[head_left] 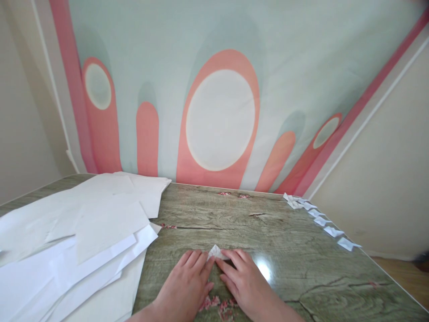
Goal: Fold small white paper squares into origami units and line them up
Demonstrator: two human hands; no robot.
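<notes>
A small white folded paper [215, 252] with a pointed top lies on the wood-patterned table, between my two hands. My left hand [188, 281] presses its left side with the fingertips, palm down and fingers close together. From the other side, my right hand [244, 278] bends its fingers onto the paper's right edge. The fingertips of both hands nearly meet at the paper's lower part and cover it. Only the peak shows clearly.
Many loose white sheets [110, 228] overlap across the table's left side. Several small folded paper pieces [333, 231] line the right edge of the table [268, 232]. A wall with a pink and pale green printed backdrop [167, 58] rises behind the far edge.
</notes>
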